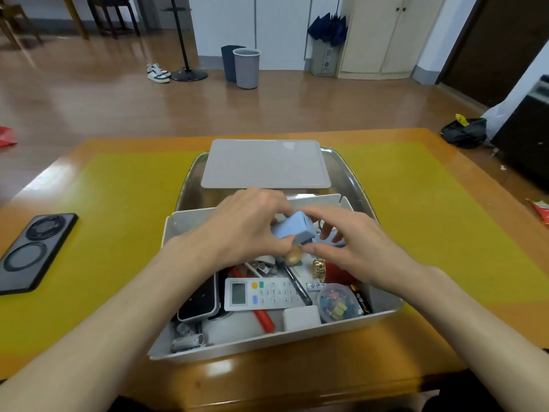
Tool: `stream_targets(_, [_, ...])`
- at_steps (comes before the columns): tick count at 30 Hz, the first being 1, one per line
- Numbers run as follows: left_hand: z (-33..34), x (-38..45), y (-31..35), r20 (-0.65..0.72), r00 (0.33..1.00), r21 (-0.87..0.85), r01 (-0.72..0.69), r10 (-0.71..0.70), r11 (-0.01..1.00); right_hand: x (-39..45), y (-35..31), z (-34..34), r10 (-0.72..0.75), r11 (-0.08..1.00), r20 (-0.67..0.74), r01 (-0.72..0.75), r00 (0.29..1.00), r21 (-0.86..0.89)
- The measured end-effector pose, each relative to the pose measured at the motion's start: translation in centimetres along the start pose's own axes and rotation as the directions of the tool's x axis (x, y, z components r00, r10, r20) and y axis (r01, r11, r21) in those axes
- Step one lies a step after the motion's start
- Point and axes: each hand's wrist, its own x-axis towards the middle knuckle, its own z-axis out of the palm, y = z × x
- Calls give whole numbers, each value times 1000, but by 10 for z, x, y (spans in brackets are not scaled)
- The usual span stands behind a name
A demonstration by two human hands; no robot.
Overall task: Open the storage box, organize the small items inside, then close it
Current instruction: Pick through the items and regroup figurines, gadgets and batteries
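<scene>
The white storage box stands open on the table, and its lid lies flat behind it. My left hand grips a light blue block-shaped item above the box's middle. My right hand hovers beside it with fingers spread, its fingertips touching the blue item's right end. Inside lie a white remote, a black-and-white device, a red pen, a black pen, a white block, a round tub of coloured clips, a gold ornament and a battery.
A black phone lies face down at the table's left. A red wrapper sits at the right edge. The box rests on a yellow mat. Beyond the table stand two bins, shoes and a black bag.
</scene>
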Motion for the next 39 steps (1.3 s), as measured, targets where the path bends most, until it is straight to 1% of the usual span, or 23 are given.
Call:
stream_targets(2, [5, 3, 3, 11, 999, -84, -29, 30, 996, 0, 0, -1, -10, 1000, -30, 11, 999, 16])
stream_targets(5, [14, 3, 1, 25, 998, -127, -52, 56, 991, 0, 6, -9, -38, 998, -22, 37, 999, -43])
stream_targets(7, [18, 1, -7, -16, 999, -91, -40, 39, 995, -1, 17, -17, -7, 996, -58, 2, 998, -89])
stream_targets(9, [20, 1, -16, -42, 999, -19, 0, -1, 1000, -3, 31, -27, 76, 988, -102, -89, 992, -126])
stream_targets(11, [24, 3, -21, -43, 998, 38, 43, -41, 998, -6, 42, -34, 153, 975, -124, -170, 980, -142])
stream_targets(12, [27, 4, -21, -34, 998, 53, 54, -52, 997, -7, 44, -34, 167, 970, -137, -187, 976, -153])
stream_targets(14, [35, 8, -16, -1, 999, 68, 53, -53, 996, -7, 44, -30, 147, 960, -160, -180, 976, -215])
stream_targets(17, [47, 11, -8, 35, 999, 100, 8, -12, 995, -5, 39, -18, 77, 921, -157, -130, 985, -368])
stream_targets(18, [49, 12, -7, 39, 999, 106, -4, 0, 994, -5, 38, -15, 73, 916, -158, -129, 985, -380])
stream_targets(21, [54, 12, -8, 59, 998, 110, -35, 28, 993, -2, 35, -7, 109, 948, -187, -159, 976, -276])
stream_targets(23, [57, 10, -9, 97, 994, 131, -56, 44, 990, 0, 34, -5, 126, 961, -187, -167, 974, -220])
stream_targets(26, [62, 8, -11, 137, 989, 157, -72, 51, 985, 1, 34, -5, 108, 955, -154, -146, 982, -257])
stream_targets(29, [65, 8, -11, 127, 990, 173, -90, 69, 981, 2, 36, -11, 49, 911, -111, -90, 993, -403])
stream_targets(34, [66, 9, -11, 121, 989, 167, -101, 81, 981, 7, 32, -16, -68, 846, 102, 112, 992, -521])
stream_targets(35, [66, 9, -11, 124, 989, 165, -101, 81, 981, 9, 31, -15, -80, 832, 111, 128, 991, -540])
stream_targets(37, [66, 7, -10, 132, 988, 160, -104, 83, 982, 11, 31, -16, -112, 831, 79, 137, 991, -539])
stream_targets(39, [65, 7, -10, 138, 987, 161, -107, 85, 981, 10, 32, -18, -116, 885, -12, 98, 993, -454])
